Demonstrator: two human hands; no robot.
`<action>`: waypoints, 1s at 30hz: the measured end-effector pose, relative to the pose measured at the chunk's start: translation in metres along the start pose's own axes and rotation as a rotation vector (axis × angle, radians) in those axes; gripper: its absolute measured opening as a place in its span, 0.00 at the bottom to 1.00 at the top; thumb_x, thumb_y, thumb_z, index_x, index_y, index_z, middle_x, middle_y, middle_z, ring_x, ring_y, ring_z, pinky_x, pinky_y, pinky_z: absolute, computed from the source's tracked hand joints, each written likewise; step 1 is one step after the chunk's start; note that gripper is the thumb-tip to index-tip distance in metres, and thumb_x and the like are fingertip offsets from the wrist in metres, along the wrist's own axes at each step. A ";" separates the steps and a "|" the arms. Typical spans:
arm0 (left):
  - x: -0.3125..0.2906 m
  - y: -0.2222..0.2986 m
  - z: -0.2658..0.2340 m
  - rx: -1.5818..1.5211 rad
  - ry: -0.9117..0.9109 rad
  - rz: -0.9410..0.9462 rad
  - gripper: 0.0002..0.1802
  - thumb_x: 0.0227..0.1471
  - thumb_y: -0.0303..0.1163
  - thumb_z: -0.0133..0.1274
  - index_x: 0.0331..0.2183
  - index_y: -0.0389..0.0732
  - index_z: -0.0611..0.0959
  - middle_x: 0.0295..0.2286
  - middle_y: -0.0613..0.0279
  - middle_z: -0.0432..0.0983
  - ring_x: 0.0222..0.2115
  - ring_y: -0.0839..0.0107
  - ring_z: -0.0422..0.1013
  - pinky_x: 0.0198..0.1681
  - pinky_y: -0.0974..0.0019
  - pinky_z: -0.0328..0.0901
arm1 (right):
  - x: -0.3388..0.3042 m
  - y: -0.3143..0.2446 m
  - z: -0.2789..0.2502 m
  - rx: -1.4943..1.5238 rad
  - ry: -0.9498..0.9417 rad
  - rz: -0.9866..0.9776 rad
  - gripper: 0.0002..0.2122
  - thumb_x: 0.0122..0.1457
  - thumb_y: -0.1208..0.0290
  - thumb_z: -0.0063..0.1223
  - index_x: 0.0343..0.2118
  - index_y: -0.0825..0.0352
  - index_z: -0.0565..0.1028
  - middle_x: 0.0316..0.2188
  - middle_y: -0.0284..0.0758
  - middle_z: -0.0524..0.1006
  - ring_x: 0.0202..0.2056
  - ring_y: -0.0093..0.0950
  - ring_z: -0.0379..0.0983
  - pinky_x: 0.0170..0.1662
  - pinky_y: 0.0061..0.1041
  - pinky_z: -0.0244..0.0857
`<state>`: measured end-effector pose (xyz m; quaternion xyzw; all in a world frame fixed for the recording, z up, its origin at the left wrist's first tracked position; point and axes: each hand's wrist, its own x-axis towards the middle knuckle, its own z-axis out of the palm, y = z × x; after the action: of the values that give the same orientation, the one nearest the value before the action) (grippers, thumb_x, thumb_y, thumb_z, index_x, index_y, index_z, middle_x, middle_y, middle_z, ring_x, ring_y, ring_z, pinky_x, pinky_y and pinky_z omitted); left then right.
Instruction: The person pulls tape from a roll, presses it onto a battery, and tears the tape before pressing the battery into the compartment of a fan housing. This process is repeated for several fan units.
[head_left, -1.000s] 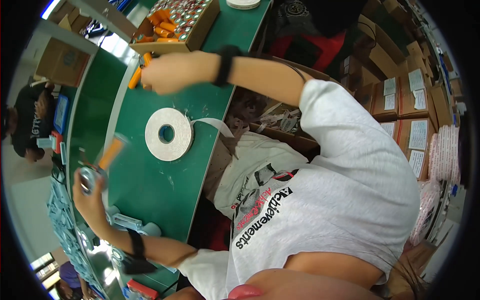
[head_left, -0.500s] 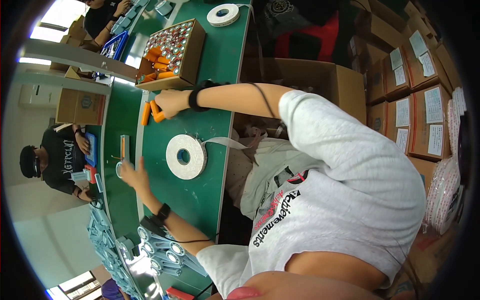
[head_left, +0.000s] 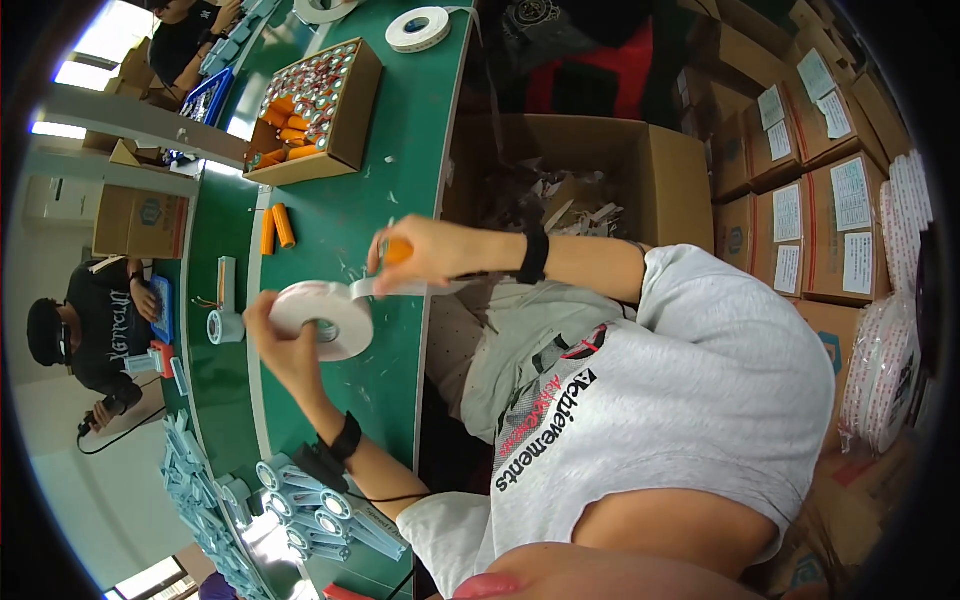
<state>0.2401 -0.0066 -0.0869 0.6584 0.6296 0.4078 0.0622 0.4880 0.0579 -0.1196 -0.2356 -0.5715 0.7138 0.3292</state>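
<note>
From the head camera, your left hand [head_left: 285, 345] grips a white tape roll [head_left: 347, 325] over a green table [head_left: 390, 395], thumb by the centre hole and fingers along the rim; whether the roll is lifted clear of the surface cannot be told. Your right hand [head_left: 435, 250] is closed around an orange battery [head_left: 398, 252], with its fingertips at the loose strip [head_left: 362, 288] running off the roll toward the table's near edge; blur hides whether they pinch it.

The handling calls for a steady thumb at the hub, a straight, even pull and a battery tucked clear of the sticky face. A twisted strip would likely fold onto itself.

By count: one roll in hand and two more, one whole [head_left: 418, 30] near the table's edge and another [head_left: 325, 8] cut off by the frame. One battery sits in your grasp, two loose batteries [head_left: 284, 226] lie side by side, and one cardboard box [head_left: 352, 125] holds too many to number. One light-blue casing [head_left: 229, 300] lies alone across the rail; the casings stacked [head_left: 328, 522] beside your left forearm overlap too much to count.
</note>
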 end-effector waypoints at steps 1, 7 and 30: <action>-0.003 0.002 -0.002 0.000 -0.004 -0.004 0.25 0.32 0.18 0.49 0.40 0.35 0.72 0.39 0.55 0.69 0.42 0.65 0.66 0.48 0.65 0.59 | -0.007 -0.004 0.008 -0.077 -0.084 0.000 0.09 0.45 0.73 0.59 0.26 0.71 0.72 0.14 0.29 0.68 0.10 0.17 0.62 0.13 0.18 0.54; -0.025 -0.023 -0.030 -0.330 0.771 -0.261 0.21 0.39 0.18 0.48 0.41 0.35 0.72 0.37 0.56 0.70 0.35 0.67 0.69 0.37 0.65 0.66 | -0.004 0.009 0.018 -0.021 -0.171 -0.093 0.09 0.48 0.70 0.58 0.26 0.71 0.73 0.14 0.29 0.69 0.13 0.17 0.64 0.16 0.18 0.56; -0.048 -0.016 -0.028 -0.292 0.435 -0.152 0.28 0.37 0.11 0.45 0.46 0.34 0.71 0.39 0.56 0.70 0.37 0.68 0.69 0.42 0.68 0.65 | 0.048 0.008 0.013 0.295 -0.177 0.121 0.13 0.59 0.64 0.46 0.33 0.73 0.71 0.24 0.33 0.73 0.25 0.20 0.68 0.27 0.18 0.60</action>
<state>0.2159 -0.0581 -0.1002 0.4902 0.6101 0.6204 0.0500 0.4450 0.0838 -0.1220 -0.1552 -0.4720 0.8263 0.2651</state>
